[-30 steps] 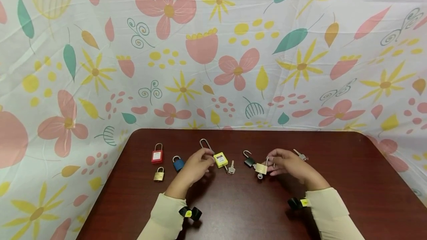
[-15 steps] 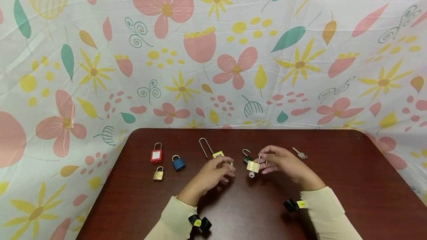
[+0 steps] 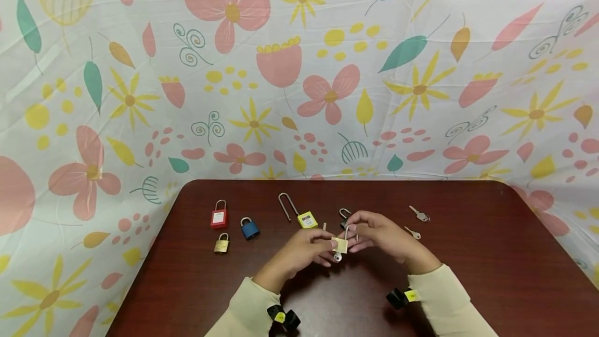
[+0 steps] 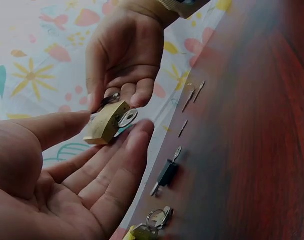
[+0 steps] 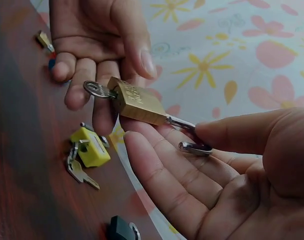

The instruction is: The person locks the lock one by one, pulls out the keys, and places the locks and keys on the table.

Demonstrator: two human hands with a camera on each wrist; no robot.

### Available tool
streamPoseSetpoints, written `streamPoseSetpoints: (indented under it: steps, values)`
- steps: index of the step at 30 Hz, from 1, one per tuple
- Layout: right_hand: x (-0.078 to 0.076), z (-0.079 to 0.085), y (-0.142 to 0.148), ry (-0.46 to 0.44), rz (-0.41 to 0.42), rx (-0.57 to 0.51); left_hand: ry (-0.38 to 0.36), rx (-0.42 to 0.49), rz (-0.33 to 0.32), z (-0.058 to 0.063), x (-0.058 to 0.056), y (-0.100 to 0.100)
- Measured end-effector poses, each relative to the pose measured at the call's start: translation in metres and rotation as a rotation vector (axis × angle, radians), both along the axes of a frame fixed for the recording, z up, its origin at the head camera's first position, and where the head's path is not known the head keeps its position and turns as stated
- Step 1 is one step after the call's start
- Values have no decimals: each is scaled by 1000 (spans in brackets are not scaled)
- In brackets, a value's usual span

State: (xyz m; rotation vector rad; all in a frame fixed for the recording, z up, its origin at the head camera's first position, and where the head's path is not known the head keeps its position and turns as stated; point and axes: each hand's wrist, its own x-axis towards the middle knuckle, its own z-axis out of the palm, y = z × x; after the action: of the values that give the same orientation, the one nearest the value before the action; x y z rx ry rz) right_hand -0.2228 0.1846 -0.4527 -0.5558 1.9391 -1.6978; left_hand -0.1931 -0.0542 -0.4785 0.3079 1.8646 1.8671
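An open brass padlock [image 3: 340, 245] is held above the table between both hands, a key [image 5: 97, 89] in its keyhole. My right hand [image 3: 381, 233] pinches its raised shackle [image 5: 192, 131] between thumb and fingers. Reaching in from the other side, my left hand [image 3: 301, 254] has its fingers extended under and behind the padlock body. The left thumb lies close above the body; whether it presses on it I cannot tell. In the left wrist view, the padlock [image 4: 106, 122] sits between the left thumb and fingers.
On the table, at left, lie a red padlock [image 3: 219, 218], a smaller brass padlock [image 3: 222, 243] and a blue padlock [image 3: 250, 228]. Beyond the hands are an opened yellow padlock [image 3: 307, 220] and a partly hidden black padlock [image 3: 344, 213]. Two keys [image 3: 420, 215] lie at right.
My right hand has carried the brass padlock leftward. My left hand has moved from beside the yellow padlock rightward to the brass one. A second key at right is now uncovered.
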Motion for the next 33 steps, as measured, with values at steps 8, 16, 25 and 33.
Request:
streamPoseSetpoints:
  steps: [8,16,25,33]
  values:
    - [2,-5,-6,60,-18,3,-1,6,19,-1,-3,-2]
    - [4,-5,-9,270,-204,241,34,23,33,1,-3,-4]
    - [5,-6,-12,252,-187,225,33,10,53,0,-2,-3]
    - [7,-8,-15,260,-139,205,48,9,45,1,-3,-5]
